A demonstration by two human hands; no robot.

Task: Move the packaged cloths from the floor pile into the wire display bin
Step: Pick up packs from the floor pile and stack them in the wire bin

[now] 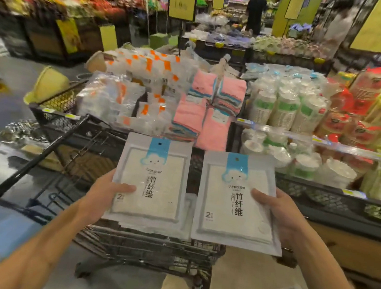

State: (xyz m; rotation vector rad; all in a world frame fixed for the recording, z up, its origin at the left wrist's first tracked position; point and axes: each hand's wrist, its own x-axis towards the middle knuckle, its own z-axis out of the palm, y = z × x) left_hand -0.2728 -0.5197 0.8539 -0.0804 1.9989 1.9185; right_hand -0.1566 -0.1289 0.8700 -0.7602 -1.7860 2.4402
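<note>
Glossy flat plastic cloth packs, one pinched at its lower edge by the left hand [105, 195] and one by the right hand [279, 214], look light, floppy, slippery.

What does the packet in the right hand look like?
The packet is a flat, clear plastic pouch with a white cloth inside. Its top has a blue cloud-face header with a small hang hole, and black characters and a "2" are printed on the front. It is held face up, the right hand gripping its right edge, thumb on top.
</note>
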